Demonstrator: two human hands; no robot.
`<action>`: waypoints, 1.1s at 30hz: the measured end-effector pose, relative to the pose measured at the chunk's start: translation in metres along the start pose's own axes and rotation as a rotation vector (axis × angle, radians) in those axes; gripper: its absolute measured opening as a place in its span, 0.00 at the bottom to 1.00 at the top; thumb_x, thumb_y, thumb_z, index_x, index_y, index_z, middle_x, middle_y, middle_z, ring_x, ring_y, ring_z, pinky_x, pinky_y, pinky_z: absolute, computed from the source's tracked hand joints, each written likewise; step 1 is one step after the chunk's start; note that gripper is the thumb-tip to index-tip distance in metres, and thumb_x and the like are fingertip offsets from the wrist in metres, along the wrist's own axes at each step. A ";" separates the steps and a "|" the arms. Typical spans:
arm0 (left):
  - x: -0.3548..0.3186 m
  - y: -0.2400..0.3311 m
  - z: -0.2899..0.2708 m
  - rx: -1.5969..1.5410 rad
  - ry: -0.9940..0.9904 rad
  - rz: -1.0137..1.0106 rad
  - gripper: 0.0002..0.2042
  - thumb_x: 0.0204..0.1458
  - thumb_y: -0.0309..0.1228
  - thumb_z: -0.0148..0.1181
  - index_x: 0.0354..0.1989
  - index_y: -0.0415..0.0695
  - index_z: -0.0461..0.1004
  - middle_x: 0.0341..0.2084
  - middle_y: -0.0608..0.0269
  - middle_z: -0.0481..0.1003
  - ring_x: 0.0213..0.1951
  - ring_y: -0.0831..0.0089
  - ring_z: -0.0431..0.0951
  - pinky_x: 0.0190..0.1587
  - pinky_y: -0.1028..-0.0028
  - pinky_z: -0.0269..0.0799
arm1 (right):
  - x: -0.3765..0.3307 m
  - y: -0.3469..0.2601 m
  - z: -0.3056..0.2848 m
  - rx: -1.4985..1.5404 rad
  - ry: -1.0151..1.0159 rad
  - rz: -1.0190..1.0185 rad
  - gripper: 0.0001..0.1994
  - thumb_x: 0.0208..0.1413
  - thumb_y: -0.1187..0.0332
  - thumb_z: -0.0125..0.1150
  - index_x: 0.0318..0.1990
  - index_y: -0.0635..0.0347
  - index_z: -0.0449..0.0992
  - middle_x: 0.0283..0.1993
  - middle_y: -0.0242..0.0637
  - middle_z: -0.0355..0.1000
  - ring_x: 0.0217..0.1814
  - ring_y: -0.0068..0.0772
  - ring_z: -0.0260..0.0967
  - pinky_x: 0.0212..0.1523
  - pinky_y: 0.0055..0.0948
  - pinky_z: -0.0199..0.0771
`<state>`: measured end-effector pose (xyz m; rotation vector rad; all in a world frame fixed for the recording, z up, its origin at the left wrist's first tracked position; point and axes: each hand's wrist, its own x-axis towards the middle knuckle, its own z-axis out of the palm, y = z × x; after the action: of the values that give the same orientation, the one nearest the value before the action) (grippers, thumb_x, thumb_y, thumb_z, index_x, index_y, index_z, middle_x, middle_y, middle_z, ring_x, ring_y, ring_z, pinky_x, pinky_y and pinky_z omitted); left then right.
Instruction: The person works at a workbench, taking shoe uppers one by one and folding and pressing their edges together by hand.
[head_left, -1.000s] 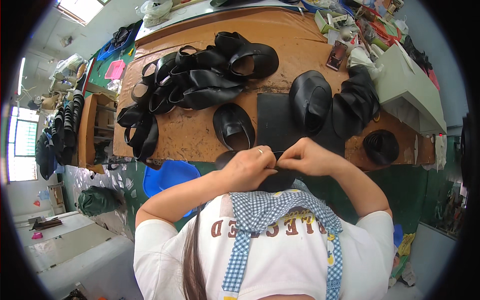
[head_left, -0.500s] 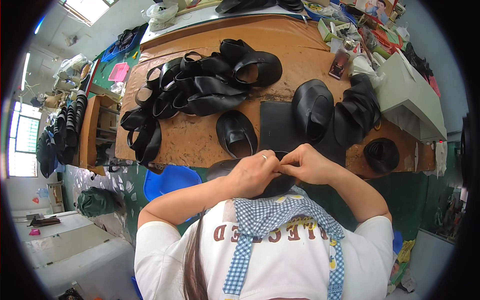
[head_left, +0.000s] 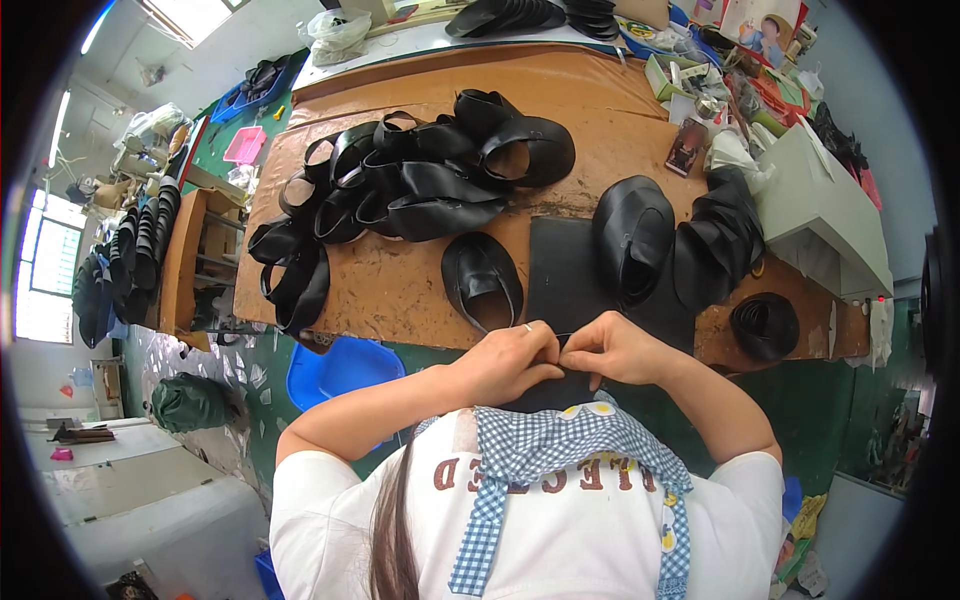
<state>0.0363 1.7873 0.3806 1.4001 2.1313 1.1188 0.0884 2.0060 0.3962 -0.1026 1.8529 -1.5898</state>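
Note:
My left hand (head_left: 508, 362) and my right hand (head_left: 622, 350) meet at the table's near edge, fingertips pinched close together. Between and below them shows part of a black leather piece (head_left: 552, 394), mostly hidden by the hands; it looks like a shoe upper. Just beyond my left hand lies a black shoe upper (head_left: 484, 278) with an oval opening. Another black upper (head_left: 634, 238) rests on a flat black sheet (head_left: 560, 262), beyond my right hand. Whether a thread or needle is between my fingers is too small to tell.
A heap of black leather uppers (head_left: 430, 195) covers the table's (head_left: 390, 285) left half. To the right are stacked black pieces (head_left: 722, 240), a rolled black bundle (head_left: 764, 326), a phone (head_left: 687, 146) and a pale box (head_left: 815, 210). A blue tub (head_left: 340, 372) sits below the table, left.
Both hands sit slightly lower and nearer me, and the right fingers have loosened apart a little. The black part that showed left of my left hand is now out of sight.

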 end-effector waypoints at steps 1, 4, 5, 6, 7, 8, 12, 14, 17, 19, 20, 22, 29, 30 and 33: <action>-0.003 -0.001 -0.006 -0.141 -0.051 -0.080 0.10 0.51 0.27 0.64 0.35 0.39 0.68 0.30 0.54 0.71 0.33 0.55 0.76 0.35 0.63 0.72 | -0.002 -0.001 0.001 0.003 0.000 -0.018 0.10 0.58 0.71 0.59 0.39 0.70 0.81 0.29 0.35 0.77 0.26 0.20 0.71 0.25 0.21 0.78; -0.011 -0.008 -0.008 -0.358 -0.114 -0.177 0.09 0.52 0.25 0.63 0.36 0.39 0.69 0.29 0.55 0.72 0.32 0.57 0.76 0.35 0.65 0.72 | -0.011 0.004 -0.010 0.036 0.073 0.043 0.09 0.58 0.71 0.61 0.39 0.70 0.81 0.29 0.34 0.76 0.28 0.20 0.72 0.27 0.21 0.78; -0.012 -0.009 -0.003 -0.254 -0.077 -0.099 0.09 0.51 0.25 0.63 0.36 0.39 0.69 0.29 0.55 0.72 0.32 0.58 0.76 0.35 0.65 0.72 | -0.010 0.005 -0.008 0.030 0.056 0.036 0.10 0.58 0.71 0.60 0.39 0.70 0.81 0.30 0.35 0.76 0.28 0.21 0.72 0.27 0.21 0.78; -0.014 -0.010 0.002 -0.151 -0.040 -0.021 0.09 0.51 0.25 0.63 0.36 0.39 0.69 0.29 0.56 0.72 0.32 0.58 0.75 0.35 0.65 0.72 | -0.006 0.005 -0.008 0.030 0.054 0.036 0.10 0.58 0.71 0.60 0.39 0.70 0.81 0.30 0.35 0.76 0.28 0.21 0.72 0.27 0.21 0.78; -0.011 -0.010 0.006 0.004 0.009 0.076 0.10 0.49 0.25 0.64 0.36 0.40 0.69 0.30 0.58 0.72 0.33 0.60 0.75 0.37 0.65 0.71 | -0.002 0.004 -0.009 0.016 0.046 0.071 0.10 0.59 0.70 0.59 0.39 0.69 0.81 0.29 0.34 0.76 0.27 0.20 0.71 0.26 0.21 0.77; -0.008 -0.009 0.006 0.002 0.005 0.080 0.10 0.49 0.25 0.64 0.36 0.40 0.69 0.30 0.58 0.72 0.33 0.60 0.75 0.37 0.65 0.71 | 0.002 0.003 -0.008 0.002 0.037 0.106 0.10 0.59 0.69 0.58 0.39 0.69 0.81 0.29 0.33 0.76 0.26 0.19 0.71 0.25 0.21 0.77; -0.007 -0.008 -0.002 0.284 0.038 0.325 0.12 0.44 0.29 0.68 0.34 0.43 0.70 0.30 0.62 0.71 0.39 0.62 0.74 0.44 0.65 0.67 | 0.013 0.008 0.010 0.108 -0.068 0.067 0.10 0.60 0.69 0.58 0.38 0.68 0.81 0.29 0.32 0.75 0.26 0.17 0.70 0.27 0.21 0.78; -0.013 -0.011 -0.012 0.207 0.163 0.250 0.14 0.42 0.31 0.70 0.33 0.43 0.70 0.31 0.63 0.72 0.42 0.60 0.72 0.48 0.63 0.65 | 0.012 0.007 0.021 0.130 0.014 -0.025 0.09 0.59 0.69 0.59 0.37 0.68 0.81 0.29 0.32 0.75 0.26 0.17 0.71 0.28 0.20 0.77; -0.016 -0.009 -0.020 0.191 0.183 0.243 0.15 0.38 0.32 0.72 0.29 0.43 0.71 0.39 0.60 0.72 0.52 0.58 0.68 0.54 0.58 0.62 | 0.011 0.010 0.026 0.105 0.081 -0.085 0.09 0.59 0.69 0.60 0.37 0.68 0.81 0.29 0.32 0.76 0.27 0.18 0.72 0.28 0.20 0.77; -0.018 -0.010 -0.024 0.198 0.185 0.250 0.14 0.37 0.33 0.70 0.28 0.41 0.73 0.45 0.58 0.69 0.57 0.59 0.65 0.60 0.56 0.59 | 0.012 0.011 0.030 0.089 0.119 -0.112 0.10 0.59 0.69 0.60 0.37 0.68 0.81 0.30 0.32 0.76 0.27 0.18 0.72 0.28 0.20 0.77; -0.018 -0.011 -0.024 0.195 0.182 0.251 0.14 0.37 0.33 0.70 0.28 0.41 0.73 0.45 0.58 0.69 0.57 0.59 0.65 0.60 0.56 0.59 | 0.015 0.013 0.032 0.143 0.114 -0.087 0.10 0.60 0.68 0.60 0.38 0.68 0.81 0.30 0.32 0.76 0.27 0.18 0.72 0.28 0.20 0.77; -0.017 -0.011 -0.023 0.327 0.210 0.418 0.13 0.38 0.34 0.69 0.30 0.40 0.75 0.44 0.59 0.69 0.56 0.60 0.65 0.61 0.55 0.58 | 0.021 0.015 0.036 0.205 0.113 -0.060 0.10 0.60 0.68 0.60 0.38 0.67 0.81 0.30 0.33 0.77 0.27 0.18 0.72 0.28 0.20 0.77; -0.030 -0.019 -0.041 0.220 0.017 0.407 0.16 0.40 0.38 0.68 0.33 0.40 0.78 0.47 0.61 0.72 0.58 0.60 0.65 0.62 0.55 0.59 | 0.028 0.039 0.080 0.349 0.311 -0.118 0.09 0.60 0.69 0.60 0.38 0.67 0.81 0.29 0.31 0.76 0.27 0.16 0.71 0.27 0.17 0.73; -0.032 -0.019 -0.041 0.221 -0.017 0.405 0.17 0.40 0.40 0.68 0.34 0.42 0.78 0.47 0.62 0.73 0.59 0.60 0.66 0.61 0.54 0.61 | 0.026 0.041 0.087 0.353 0.471 -0.145 0.08 0.60 0.70 0.61 0.37 0.67 0.81 0.28 0.30 0.76 0.27 0.16 0.71 0.26 0.17 0.73; -0.040 -0.028 -0.031 0.371 -0.074 0.307 0.30 0.38 0.42 0.69 0.52 0.44 0.72 0.58 0.59 0.66 0.64 0.57 0.59 0.65 0.51 0.56 | 0.026 0.048 0.092 0.142 0.848 -0.235 0.06 0.59 0.73 0.60 0.35 0.68 0.79 0.26 0.31 0.74 0.24 0.16 0.69 0.24 0.17 0.69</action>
<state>0.0170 1.7337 0.3738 1.9560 2.1994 0.7750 0.1355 1.9285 0.3400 0.5122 2.3914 -2.1289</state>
